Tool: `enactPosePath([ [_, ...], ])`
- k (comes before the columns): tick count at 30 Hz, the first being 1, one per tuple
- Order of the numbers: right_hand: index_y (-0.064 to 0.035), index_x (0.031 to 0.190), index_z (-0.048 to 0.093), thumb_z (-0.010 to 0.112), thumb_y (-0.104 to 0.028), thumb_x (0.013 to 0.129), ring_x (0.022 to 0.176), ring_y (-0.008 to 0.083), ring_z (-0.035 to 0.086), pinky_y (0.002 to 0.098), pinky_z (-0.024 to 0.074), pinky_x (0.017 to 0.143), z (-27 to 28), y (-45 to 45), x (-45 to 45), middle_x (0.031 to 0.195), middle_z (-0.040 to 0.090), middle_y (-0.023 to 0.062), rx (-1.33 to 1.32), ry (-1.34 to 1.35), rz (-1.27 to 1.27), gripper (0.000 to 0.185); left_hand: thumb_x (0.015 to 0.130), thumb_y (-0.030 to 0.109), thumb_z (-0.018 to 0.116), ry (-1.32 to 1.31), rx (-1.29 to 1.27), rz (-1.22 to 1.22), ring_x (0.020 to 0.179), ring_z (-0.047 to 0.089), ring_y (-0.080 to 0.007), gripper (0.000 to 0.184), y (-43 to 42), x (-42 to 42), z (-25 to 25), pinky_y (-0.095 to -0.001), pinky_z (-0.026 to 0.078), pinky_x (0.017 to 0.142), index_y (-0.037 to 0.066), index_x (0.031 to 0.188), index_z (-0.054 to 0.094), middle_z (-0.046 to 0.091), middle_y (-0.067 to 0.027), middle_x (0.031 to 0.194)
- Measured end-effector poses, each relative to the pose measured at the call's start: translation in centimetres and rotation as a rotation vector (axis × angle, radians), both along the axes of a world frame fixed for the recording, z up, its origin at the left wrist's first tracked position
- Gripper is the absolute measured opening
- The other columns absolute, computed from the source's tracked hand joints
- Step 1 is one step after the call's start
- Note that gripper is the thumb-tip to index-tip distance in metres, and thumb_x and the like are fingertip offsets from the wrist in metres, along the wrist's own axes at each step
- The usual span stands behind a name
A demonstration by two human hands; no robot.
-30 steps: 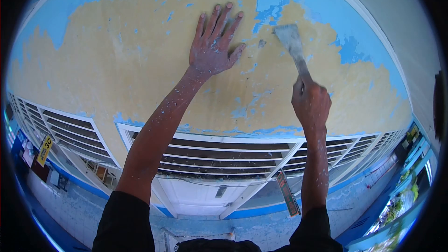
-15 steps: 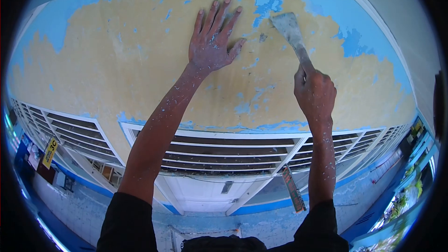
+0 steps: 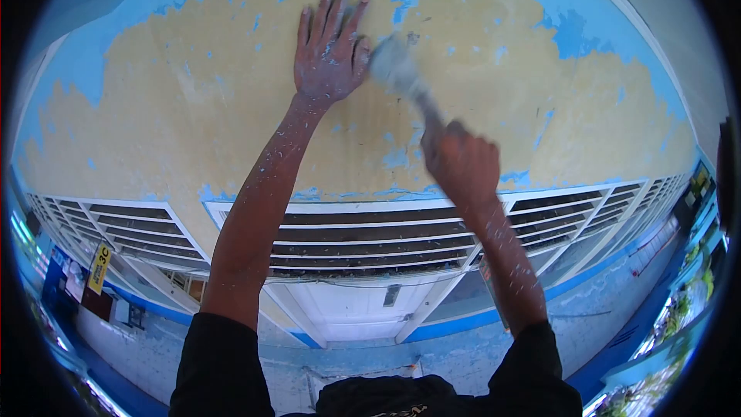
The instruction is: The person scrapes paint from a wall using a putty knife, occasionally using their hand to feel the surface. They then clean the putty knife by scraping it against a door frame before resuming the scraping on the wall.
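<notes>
Flat against the wall [image 3: 224,116] lies my left hand [image 3: 328,58], its fingers stretched upward and paint flecks on its back. My right hand [image 3: 463,162] is closed around the handle of a paint scraper [image 3: 397,66]. Motion blurs the scraper, and its blade is close beside my left thumb; whether it touches the wall I cannot tell. The wall is mostly bare tan here, with small blue specks. Blue paint [image 3: 579,35] with jagged edges still covers its upper part. Flecks of paint dot both forearms.
Below the bare area runs a row of white louvred slats [image 3: 370,251], with flakes on them. A white door [image 3: 363,309] stands under it. At the left hangs a yellow sign [image 3: 99,267] marked 3C. Plants [image 3: 679,313] line the right side, beyond the floor [image 3: 571,324].
The scraper and my right hand have swung left and a little down, towards my left hand. My left thumb has drawn in nearer the fingers. The view has shifted slightly.
</notes>
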State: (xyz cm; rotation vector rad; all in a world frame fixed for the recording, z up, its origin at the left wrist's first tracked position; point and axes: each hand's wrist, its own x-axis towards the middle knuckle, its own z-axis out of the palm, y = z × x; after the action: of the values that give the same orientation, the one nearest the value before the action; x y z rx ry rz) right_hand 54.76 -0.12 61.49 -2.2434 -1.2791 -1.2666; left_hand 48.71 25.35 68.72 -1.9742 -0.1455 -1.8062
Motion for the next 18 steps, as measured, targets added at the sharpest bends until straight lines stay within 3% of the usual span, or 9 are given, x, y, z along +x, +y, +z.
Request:
enactPosePath([
  [3, -0.0211, 0.137, 0.061, 0.063, -0.027, 0.095, 0.058, 0.0335, 0.069, 0.0491, 0.0541, 0.052, -7.0, -3.5, -3.1, 0.077, 0.068, 0.011, -0.128, 0.296, 0.103, 0.043, 0.1, 0.03, 0.054, 0.012, 0.027, -0.02, 0.151, 0.034, -0.0363, 0.061, 0.3, -0.2, 0.0, -0.0577, 0.022, 0.123, 0.017, 0.157, 0.042, 0.035, -0.0115, 0.165],
  [5, -0.0223, 0.132, 0.063, 0.063, -0.028, 0.095, 0.06, 0.0356, 0.069, 0.0527, 0.0546, 0.056, -14.0, -5.5, -3.5, 0.071, 0.068, 0.0128, -0.048, 0.53, 0.248, 0.037, 0.1, 0.032, 0.054, 0.008, 0.03, -0.097, 0.151, 0.034, -0.0361, 0.061, 0.7, -0.1, -0.2, -0.0573, 0.022, 0.123, 0.014, 0.157, 0.041, 0.035, -0.0115, 0.165],
  [8, -0.0172, 0.124, 0.066, 0.062, -0.03, 0.095, 0.065, 0.0416, 0.069, 0.0598, 0.0547, 0.065, -23.2, -10.3, -6.2, 0.07, 0.069, 0.019, -0.228, 0.931, 0.122, 0.032, 0.1, 0.035, 0.055, 0.015, 0.038, -0.06, 0.152, 0.033, -0.0354, 0.064, 0.4, 0.0, 0.0, -0.0565, 0.022, 0.123, 0.011, 0.157, 0.04, 0.034, -0.0113, 0.165],
  [12, -0.0202, 0.123, 0.068, 0.058, -0.03, 0.095, 0.075, 0.045, 0.07, 0.0587, 0.0562, 0.07, -35.7, -18.3, -10.4, 0.078, 0.071, 0.0228, -0.314, 1.187, 0.043, 0.031, 0.099, 0.043, 0.058, 0.115, 0.098, 0.032, 0.154, 0.03, -0.0337, 0.073, -1.2, 0.5, 0.7, -0.0548, 0.022, 0.124, 0.012, 0.16, 0.034, 0.031, -0.0105, 0.167],
  [15, -0.0227, 0.13, 0.069, 0.058, -0.033, 0.094, 0.083, 0.0465, 0.07, 0.06, 0.0556, 0.077, -39.8, -23.6, -12.0, 0.088, 0.073, 0.0233, -0.383, 1.3, -0.083, 0.038, 0.097, 0.048, 0.059, 0.27, 0.075, 0.042, 0.156, 0.025, -0.0322, 0.082, -4.1, 2.9, 1.6, -0.054, 0.022, 0.124, 0.012, 0.163, 0.027, 0.025, -0.0096, 0.17],
  [18, -0.0231, 0.132, 0.069, 0.059, -0.035, 0.094, 0.086, 0.0479, 0.07, 0.061, 0.0552, 0.08, -40.6, -25.0, -11.1, 0.093, 0.074, 0.0236, -0.418, 1.319, -0.181, 0.041, 0.095, 0.051, 0.061, 0.232, 0.064, -0.091, 0.158, 0.019, -0.031, 0.088, -5.7, 6.6, 0.3, -0.0532, 0.02, 0.125, 0.012, 0.165, 0.022, 0.018, -0.0083, 0.172],
])
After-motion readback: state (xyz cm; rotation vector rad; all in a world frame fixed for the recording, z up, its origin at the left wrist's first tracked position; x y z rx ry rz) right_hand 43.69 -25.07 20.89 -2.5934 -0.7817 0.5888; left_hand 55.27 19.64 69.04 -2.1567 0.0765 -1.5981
